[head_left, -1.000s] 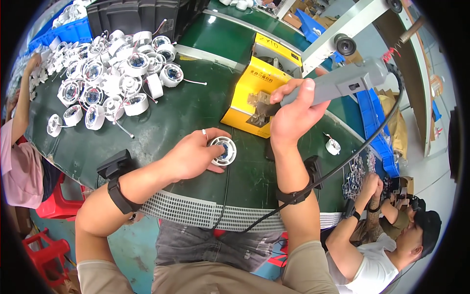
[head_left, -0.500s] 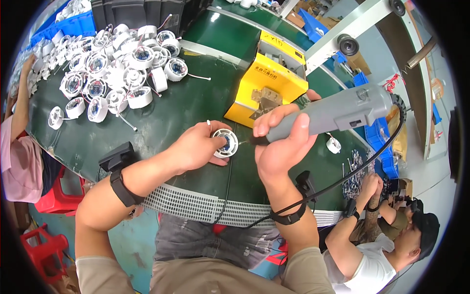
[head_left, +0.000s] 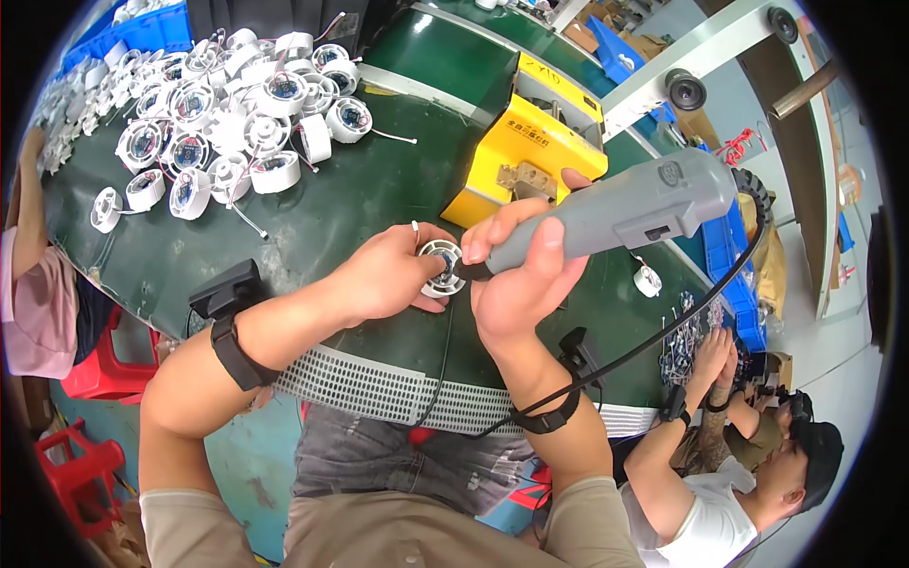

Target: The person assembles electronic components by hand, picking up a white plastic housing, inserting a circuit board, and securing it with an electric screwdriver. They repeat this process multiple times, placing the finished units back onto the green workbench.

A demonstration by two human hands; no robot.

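A white round plastic housing (head_left: 432, 285) with a dark blue circuit board inside is held by my left hand (head_left: 383, 275), its fingers closed around the edge over the table. My right hand (head_left: 525, 284) is wrapped around a grey electric screwdriver (head_left: 630, 208), held slanting, with a black cord from its rear end. The screwdriver's dark nose is at the right side of the housing; the bit itself is hidden, so I cannot tell whether it touches a screw. Just beyond my hands stands a yellow screw feeder box (head_left: 540, 137) with a metal bracket on its front.
Many white housings (head_left: 270, 133) with wires are heaped at the far left of the green table (head_left: 331, 204). One more housing (head_left: 647, 279) lies right of the screwdriver. Bundled wires (head_left: 684, 341) lie near a co-worker (head_left: 705, 492). Another person's arm (head_left: 28, 208) is at the left.
The screwdriver and my right hand have moved left, bringing the nose from a short gap away to the housing. My left hand still holds the housing, shifted slightly right in view.
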